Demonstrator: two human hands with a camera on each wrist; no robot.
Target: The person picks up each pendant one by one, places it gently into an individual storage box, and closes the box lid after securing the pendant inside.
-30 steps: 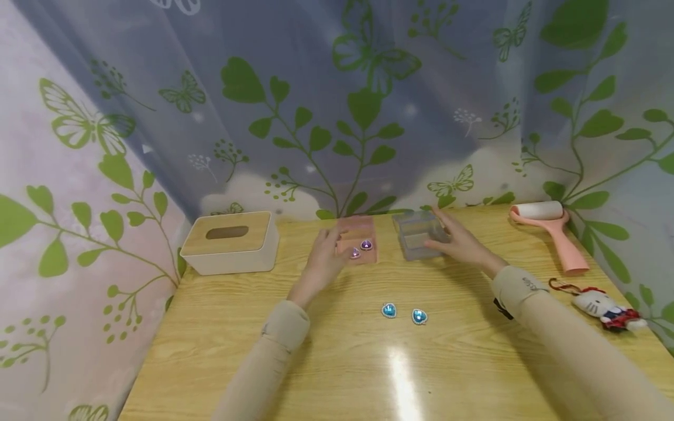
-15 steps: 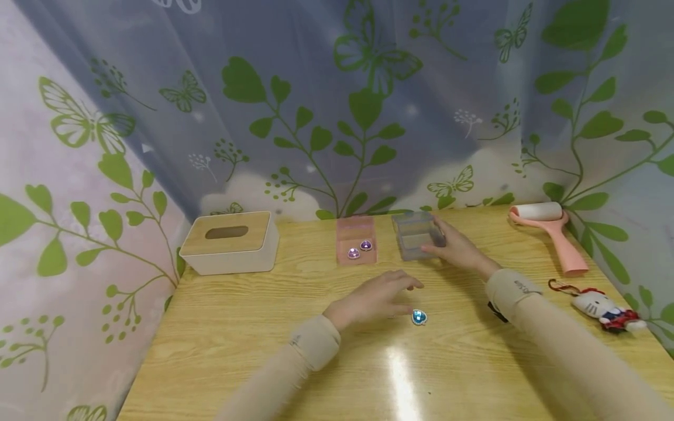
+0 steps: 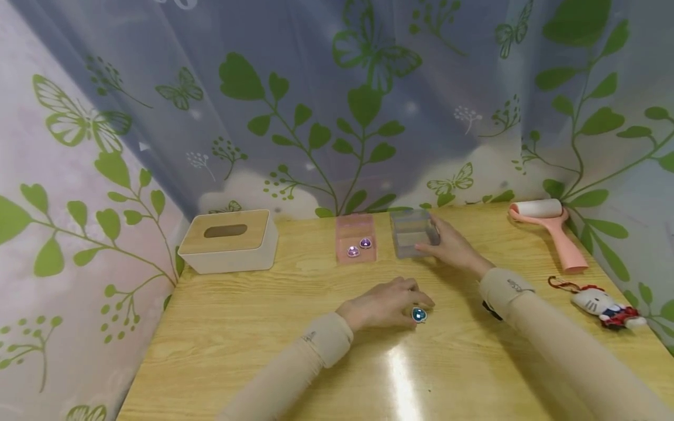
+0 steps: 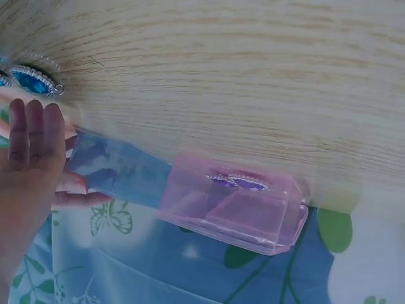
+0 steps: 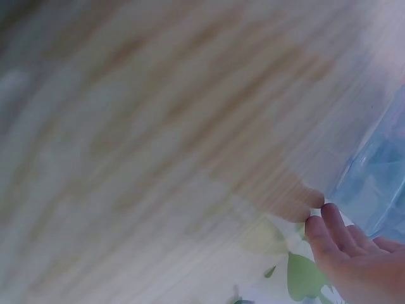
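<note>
My left hand is low over the middle of the table, fingers beside a blue heart-shaped gem edged in silver. A second blue gem shows partly in the left wrist view, and the hand hides it from the head view. My right hand rests against the right side of a clear grey box, with the thumb at its front and fingers along its side. To the left of that stands a clear pink box with two purple gems in it.
A white tissue box with a wooden lid stands at the left back. On the right lie a pink lint roller and a plush cat keychain. A patterned curtain hangs behind the table.
My left hand has come away from the pink box, moving right and toward the front to the blue gems. My right hand and the grey box have shifted slightly left.
</note>
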